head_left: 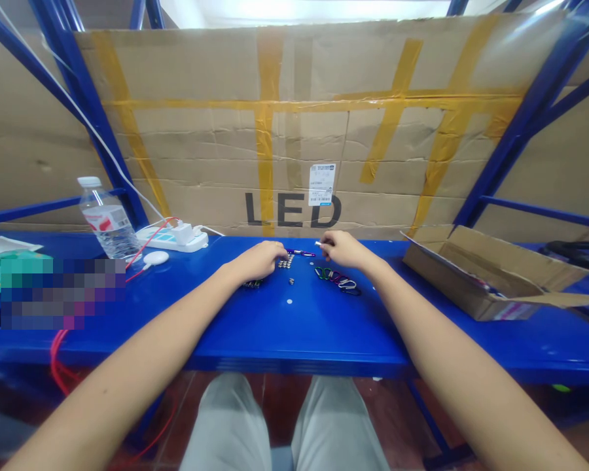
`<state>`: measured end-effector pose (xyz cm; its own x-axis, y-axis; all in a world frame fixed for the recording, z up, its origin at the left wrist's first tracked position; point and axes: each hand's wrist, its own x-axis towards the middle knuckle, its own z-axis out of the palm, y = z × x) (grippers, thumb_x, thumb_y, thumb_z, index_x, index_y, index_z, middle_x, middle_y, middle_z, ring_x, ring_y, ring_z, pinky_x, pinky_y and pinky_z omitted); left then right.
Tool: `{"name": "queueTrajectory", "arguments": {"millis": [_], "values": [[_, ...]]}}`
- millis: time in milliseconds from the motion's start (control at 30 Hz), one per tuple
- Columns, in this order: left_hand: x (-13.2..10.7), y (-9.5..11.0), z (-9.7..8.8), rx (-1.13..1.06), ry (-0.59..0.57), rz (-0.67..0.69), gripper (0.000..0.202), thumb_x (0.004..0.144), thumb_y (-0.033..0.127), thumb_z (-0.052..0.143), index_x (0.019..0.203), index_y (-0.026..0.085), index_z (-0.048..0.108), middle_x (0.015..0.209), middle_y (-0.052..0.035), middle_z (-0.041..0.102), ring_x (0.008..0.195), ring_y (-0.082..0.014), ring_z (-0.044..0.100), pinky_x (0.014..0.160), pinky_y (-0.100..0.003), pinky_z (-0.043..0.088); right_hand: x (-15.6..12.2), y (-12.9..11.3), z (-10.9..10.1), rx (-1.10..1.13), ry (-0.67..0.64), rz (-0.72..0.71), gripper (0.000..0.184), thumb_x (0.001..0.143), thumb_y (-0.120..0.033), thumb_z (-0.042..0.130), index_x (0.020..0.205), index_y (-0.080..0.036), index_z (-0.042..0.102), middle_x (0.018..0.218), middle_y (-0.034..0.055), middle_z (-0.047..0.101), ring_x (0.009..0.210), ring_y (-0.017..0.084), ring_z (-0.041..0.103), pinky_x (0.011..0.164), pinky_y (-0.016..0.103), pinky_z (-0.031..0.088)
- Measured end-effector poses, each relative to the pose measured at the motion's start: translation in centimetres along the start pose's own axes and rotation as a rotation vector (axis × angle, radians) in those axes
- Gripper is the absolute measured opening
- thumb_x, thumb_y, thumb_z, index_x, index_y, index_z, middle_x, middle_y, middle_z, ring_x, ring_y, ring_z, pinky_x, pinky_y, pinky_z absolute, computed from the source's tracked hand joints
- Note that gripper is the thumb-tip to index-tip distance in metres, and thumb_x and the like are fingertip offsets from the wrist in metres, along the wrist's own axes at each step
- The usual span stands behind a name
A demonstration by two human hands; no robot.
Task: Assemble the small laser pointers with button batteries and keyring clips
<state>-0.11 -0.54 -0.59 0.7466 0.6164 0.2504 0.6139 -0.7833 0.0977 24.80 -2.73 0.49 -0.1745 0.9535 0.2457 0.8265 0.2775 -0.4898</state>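
Over the middle of the blue table, my left hand (261,260) reaches down with bent fingers pressed together. Its fingertips are at a cluster of small metal pieces (286,263); whatever they pinch is too small to make out. My right hand (342,248) is closed in a pinch on a small white piece (319,244), which sticks out to the left. Between the hands lies a purple pen-like item (302,252). Several coloured carabiners (338,279) lie in a row below my right hand. One loose metal piece (291,281) sits apart. More small items (253,284) are partly hidden under my left hand.
An open cardboard box (451,278) stands on the right. To the left are a water bottle (108,226), a white power strip (177,239) with cables and a round white disc (156,258). A large taped cardboard sheet (201,150) closes off the back, between blue frame posts.
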Motion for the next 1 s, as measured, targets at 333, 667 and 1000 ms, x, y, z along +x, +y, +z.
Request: {"name": "queueTrajectory", "arguments": {"millis": [333,667,1000], "values": [[0.4,0.6,1.2,0.111,-0.099,0.037,0.043,0.074,-0.002,0.044,0.099,0.018,0.073,0.103,-0.0114,0.068,0.096,-0.025,0.063,0.082,-0.031,0.046,-0.4,-1.7,1.8,0.105,-0.008,-0.113,0.019,0.094,-0.012,0.047,0.102,-0.014,0.064,0.087,0.0082,0.073,0.077,0.016,0.065,0.07,0.025,0.045],[0.1,0.2,0.7,-0.067,-0.107,0.049,0.038,0.081,0.003,0.045,0.099,0.019,0.074,0.102,-0.0064,0.073,0.094,-0.0199,0.065,0.085,-0.028,0.046,-0.5,-2.3,2.9,0.245,-0.046,-0.09,0.011,0.087,-0.009,0.055,0.093,-0.019,0.053,0.09,0.0062,0.074,0.084,0.018,0.066,0.073,0.027,0.046],[0.4,0.1,1.3,-0.015,-0.096,0.053,0.018,0.086,0.017,0.058,0.092,0.02,0.074,0.095,-0.0072,0.069,0.097,-0.0238,0.059,0.087,-0.033,0.043,-0.4,-1.9,3.7,0.258,-0.083,-0.133,0.009,0.084,-0.015,0.06,0.088,-0.02,0.053,0.076,0.0014,0.07,0.072,0.017,0.063,0.066,0.027,0.043]]}}
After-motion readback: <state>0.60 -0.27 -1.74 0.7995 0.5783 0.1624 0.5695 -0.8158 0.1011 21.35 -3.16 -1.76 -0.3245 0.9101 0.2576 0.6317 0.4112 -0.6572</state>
